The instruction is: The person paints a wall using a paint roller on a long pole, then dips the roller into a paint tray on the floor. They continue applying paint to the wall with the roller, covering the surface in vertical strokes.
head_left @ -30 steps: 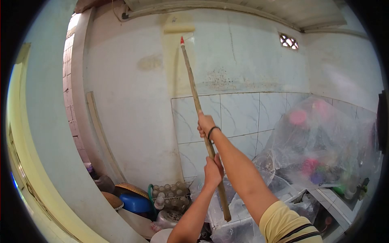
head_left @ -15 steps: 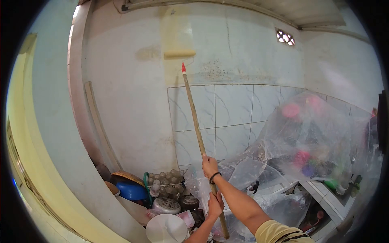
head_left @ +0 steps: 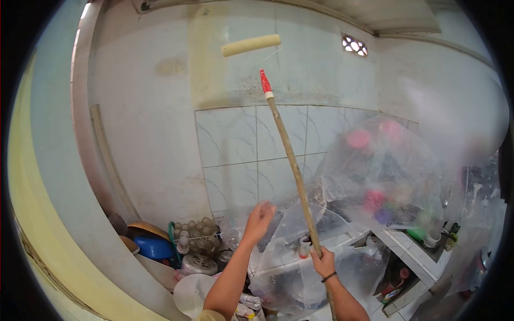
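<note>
A paint roller with a pale yellow sleeve is raised in front of the wall, tilted, its right end higher. Below it, a thin wire frame leads to a red handle fixed on a long wooden pole. My right hand, a black band at the wrist, is wrapped round the lower pole. To the left of the pole, apart from it, my left hand is raised with nothing in it and its fingers loosely apart. A strip of fresh yellowish paint runs down the upper wall.
Marbled tiles cover the lower wall. Clear plastic sheeting drapes over the counter and its contents at right. At lower left sit a blue basin, a rack of glasses, pots and a white round lid. A plank leans left.
The roller has come away from the wall towards me and moved right. My left hand has let go of the pole and risen; my right hand now grips it lower down.
</note>
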{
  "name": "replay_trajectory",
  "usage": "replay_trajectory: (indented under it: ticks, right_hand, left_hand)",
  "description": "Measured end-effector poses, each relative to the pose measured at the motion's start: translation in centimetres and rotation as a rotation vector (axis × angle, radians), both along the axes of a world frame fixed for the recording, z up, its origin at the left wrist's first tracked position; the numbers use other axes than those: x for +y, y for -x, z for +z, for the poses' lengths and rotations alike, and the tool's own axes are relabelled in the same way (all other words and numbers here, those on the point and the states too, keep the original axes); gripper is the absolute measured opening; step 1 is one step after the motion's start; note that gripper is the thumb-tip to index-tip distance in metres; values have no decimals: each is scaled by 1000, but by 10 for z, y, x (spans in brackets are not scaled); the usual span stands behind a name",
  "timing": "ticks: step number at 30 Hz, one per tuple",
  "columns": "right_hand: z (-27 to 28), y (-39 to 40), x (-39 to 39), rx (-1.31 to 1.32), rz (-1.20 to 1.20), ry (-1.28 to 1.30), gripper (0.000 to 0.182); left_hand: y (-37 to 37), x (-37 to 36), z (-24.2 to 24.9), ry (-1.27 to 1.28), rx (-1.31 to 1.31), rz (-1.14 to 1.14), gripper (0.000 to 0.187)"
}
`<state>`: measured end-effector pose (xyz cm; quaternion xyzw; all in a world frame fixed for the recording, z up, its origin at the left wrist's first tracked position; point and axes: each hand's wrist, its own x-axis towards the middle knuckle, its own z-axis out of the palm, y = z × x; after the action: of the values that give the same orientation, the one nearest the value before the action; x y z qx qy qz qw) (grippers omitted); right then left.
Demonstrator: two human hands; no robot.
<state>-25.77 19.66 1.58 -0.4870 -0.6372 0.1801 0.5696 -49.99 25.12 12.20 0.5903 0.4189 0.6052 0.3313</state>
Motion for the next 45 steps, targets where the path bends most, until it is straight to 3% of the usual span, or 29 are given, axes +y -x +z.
replay_trajectory:
  ticks: [3, 7, 10, 14, 23, 32, 37, 39, 45]
  right_hand:
    - [-1, -68, -63, -157, -132, 20, 30]
    - [8, -127, -158, -223, -157, 122, 33]
    - [3, -159, -214, -251, -174, 197, 36]
    - [10, -201, -286, -331, -243, 313, 38]
    - [79, -277, -445, -586, -574, 422, 28]
    - [142, -287, -555, -713, -807, 779, 19]
    - [164, -277, -563, -795, -1021, 777, 33]
    - [166, -275, -557, -871, -1064, 788, 42]
    - [144, -283, -534, -1025, -879, 1162, 33]
  left_hand:
    - [-59, -15, 65, -40, -209, -258, 57]
    - [-135, -33, 106, -58, -474, -564, 57]
    - [-185, -66, 118, 34, -789, -505, 46]
    - [-232, -90, 88, 77, -790, -510, 27]
    - [-357, -157, 62, 209, -882, -741, 23]
    - [-465, -227, 14, 575, -964, -833, 16]
    - [-524, -289, -26, 869, -1022, -904, 21]
    - [-544, -313, -48, 973, -888, -883, 24]
    - [-594, -365, -163, 1466, -720, -780, 21]
